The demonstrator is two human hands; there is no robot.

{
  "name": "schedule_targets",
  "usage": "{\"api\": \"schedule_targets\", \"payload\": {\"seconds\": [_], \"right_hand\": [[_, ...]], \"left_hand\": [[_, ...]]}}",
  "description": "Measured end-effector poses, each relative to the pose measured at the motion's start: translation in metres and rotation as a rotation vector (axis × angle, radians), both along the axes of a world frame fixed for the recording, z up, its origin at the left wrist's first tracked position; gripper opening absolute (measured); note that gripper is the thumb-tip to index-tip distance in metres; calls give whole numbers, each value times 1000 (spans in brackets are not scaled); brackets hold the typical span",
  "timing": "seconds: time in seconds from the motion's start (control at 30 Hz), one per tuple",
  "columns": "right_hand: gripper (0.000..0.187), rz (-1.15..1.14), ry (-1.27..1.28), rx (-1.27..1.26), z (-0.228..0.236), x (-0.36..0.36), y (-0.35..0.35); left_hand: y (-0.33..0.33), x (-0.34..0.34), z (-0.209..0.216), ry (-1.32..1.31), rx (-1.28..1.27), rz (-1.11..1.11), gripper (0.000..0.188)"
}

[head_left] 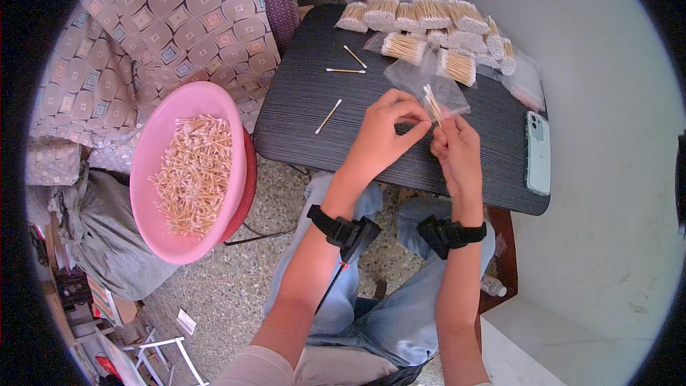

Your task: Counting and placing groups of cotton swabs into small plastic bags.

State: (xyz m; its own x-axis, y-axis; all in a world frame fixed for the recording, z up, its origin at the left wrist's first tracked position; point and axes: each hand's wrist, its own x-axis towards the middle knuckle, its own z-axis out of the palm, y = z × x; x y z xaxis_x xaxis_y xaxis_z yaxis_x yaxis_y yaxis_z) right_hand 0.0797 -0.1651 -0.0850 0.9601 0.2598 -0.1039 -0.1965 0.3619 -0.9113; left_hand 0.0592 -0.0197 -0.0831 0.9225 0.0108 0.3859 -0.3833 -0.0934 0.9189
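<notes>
A few cotton swabs [433, 105] stand upright in a small bunch above the dark table's near part. My right hand [457, 144] is closed round their lower ends. Against the bunch, my left hand [389, 129] has its thumb and forefinger pinched together; whether a swab is between them cannot be made out. Just behind both hands lies a clear plastic bag [455, 93], partly hidden by the swabs. Three loose swabs lie left of my hands: one slanted swab [329, 116], one level swab [346, 71] and one farther swab [354, 56].
Several packed bags of swabs [429, 13] are piled along the back of the black table [293, 114]. Flat clear bags [525, 80] and a phone [538, 154] lie at the right. A pink basin [146, 179] full of loose swabs stands left. A wall rises on the right.
</notes>
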Motion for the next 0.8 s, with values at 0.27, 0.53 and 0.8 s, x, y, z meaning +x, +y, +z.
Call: {"api": "schedule_targets", "payload": {"seconds": [0.27, 0.53, 0.8], "right_hand": [[21, -12, -31, -169, 4, -4, 7], [21, 14, -62, 36, 9, -2, 5], [21, 77, -131, -31, 12, -5, 7]], "left_hand": [[1, -1, 7, -100, 179, 2, 8], [-1, -6, 15, 386, -402, -66, 20], [0, -1, 2, 202, -436, 24, 28]]}}
